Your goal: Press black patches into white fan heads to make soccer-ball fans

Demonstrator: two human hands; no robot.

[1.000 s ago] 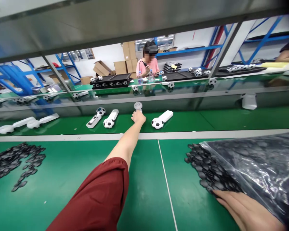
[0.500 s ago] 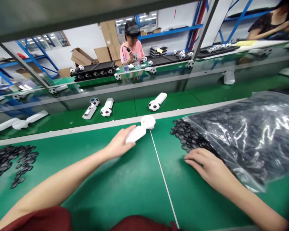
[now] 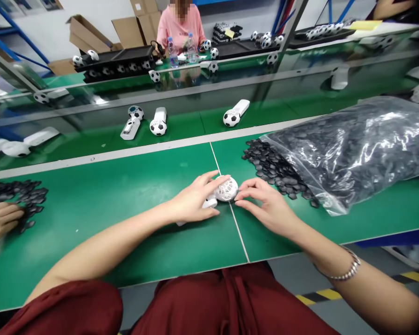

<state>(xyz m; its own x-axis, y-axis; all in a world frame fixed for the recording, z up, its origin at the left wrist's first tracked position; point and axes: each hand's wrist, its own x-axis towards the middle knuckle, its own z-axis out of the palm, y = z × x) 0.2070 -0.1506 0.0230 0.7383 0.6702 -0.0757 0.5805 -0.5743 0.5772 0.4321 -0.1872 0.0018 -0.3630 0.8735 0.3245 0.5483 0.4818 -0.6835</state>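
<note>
A small white hand-held fan (image 3: 226,188) with a round grille head lies on the green table (image 3: 108,200), on the white seam line near the front edge. My left hand (image 3: 192,202) is wrapped round its handle, with the fingers over the top. My right hand (image 3: 265,207) comes from the right, and its fingertips are pinched against the fan's round head. Whether it also holds a small piece I cannot make out.
A clear plastic bag (image 3: 352,144) of black pieces lies right of the fan, with loose black pieces (image 3: 268,163) spilling out. Another pile (image 3: 21,193) lies far left under a co-worker's hand (image 3: 0,221). Football-patterned fans (image 3: 158,122) lie on the belt behind. A person in pink (image 3: 181,23) sits opposite.
My left hand took the white fan from the belt and drew it back to the table's front. My right hand left the black pieces and came to the fan's head.
</note>
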